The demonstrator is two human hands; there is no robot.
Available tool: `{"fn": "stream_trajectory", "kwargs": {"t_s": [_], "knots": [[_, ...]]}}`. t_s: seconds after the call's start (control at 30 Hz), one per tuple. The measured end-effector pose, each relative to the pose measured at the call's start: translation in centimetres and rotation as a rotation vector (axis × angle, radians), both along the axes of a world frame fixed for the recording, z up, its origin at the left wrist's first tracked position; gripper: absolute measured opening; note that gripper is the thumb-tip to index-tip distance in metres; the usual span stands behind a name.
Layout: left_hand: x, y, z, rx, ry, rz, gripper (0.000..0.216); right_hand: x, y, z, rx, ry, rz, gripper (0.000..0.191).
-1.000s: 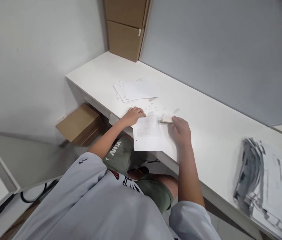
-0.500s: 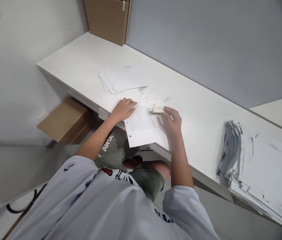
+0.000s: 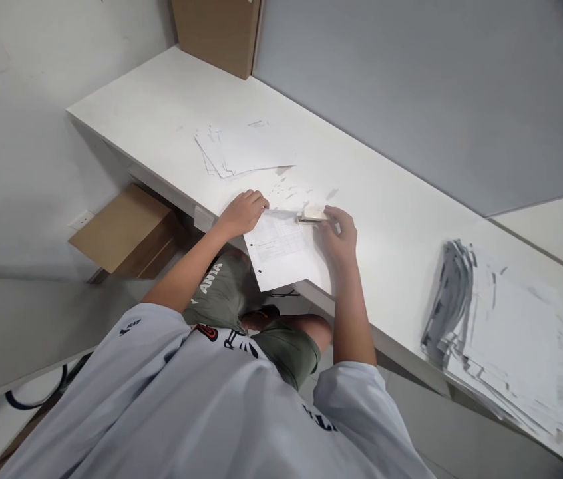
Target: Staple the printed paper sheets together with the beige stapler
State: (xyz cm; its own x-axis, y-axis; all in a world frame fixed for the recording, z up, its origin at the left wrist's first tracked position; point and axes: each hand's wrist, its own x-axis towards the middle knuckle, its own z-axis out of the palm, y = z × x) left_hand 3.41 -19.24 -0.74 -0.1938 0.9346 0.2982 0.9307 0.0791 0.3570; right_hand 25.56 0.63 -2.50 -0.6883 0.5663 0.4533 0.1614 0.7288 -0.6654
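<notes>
A printed paper sheet (image 3: pixel 281 249) with two punched holes along its left side lies at the desk's front edge, its lower part jutting over. My left hand (image 3: pixel 244 213) is at the sheet's upper left corner, fingers curled and pinching it. In my right hand (image 3: pixel 341 236) is a cream stapler (image 3: pixel 311 216), held by its right end between thumb and fingers. The stapler's left end rests over the sheet's top edge. Whether its jaws are pressed together is too small to tell.
A loose stack of papers (image 3: pixel 256 150) lies farther back on the white desk (image 3: pixel 391 266). At the right is a large paper pile (image 3: pixel 521 339) with dark, curled sheets beside it. A cardboard box (image 3: pixel 216 33) stands at the back; another box (image 3: pixel 122 226) sits below, left.
My left hand has gone from lying flat on the sheet to curled fingers at its corner. The stapler has shifted slightly left with my right hand. The camera view has moved a little.
</notes>
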Motion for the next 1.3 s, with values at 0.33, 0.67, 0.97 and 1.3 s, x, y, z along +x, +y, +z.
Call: {"fn": "stream_trajectory", "kwargs": {"t_s": [0.33, 0.67, 0.97, 1.3], "knots": [[-0.1, 0.3, -0.1, -0.051, 0.053, 0.079, 0.035, -0.6, 0.7, -0.6, 0.008, -0.044, 0.026, 0.035], [-0.4, 0.2, -0.3, -0.053, 0.044, 0.048, 0.040, -0.6, 0.3, -0.8, -0.052, -0.031, 0.120, 0.034], [-0.9, -0.1, -0.6, -0.025, -0.067, 0.010, 0.038, -0.8, 0.4, -1.4, -0.016, -0.038, 0.070, 0.037], [-1.2, 0.3, -1.0, -0.006, -0.092, -0.012, 0.035, -0.9, -0.4, -0.6, -0.017, -0.080, 0.090, 0.039]]}}
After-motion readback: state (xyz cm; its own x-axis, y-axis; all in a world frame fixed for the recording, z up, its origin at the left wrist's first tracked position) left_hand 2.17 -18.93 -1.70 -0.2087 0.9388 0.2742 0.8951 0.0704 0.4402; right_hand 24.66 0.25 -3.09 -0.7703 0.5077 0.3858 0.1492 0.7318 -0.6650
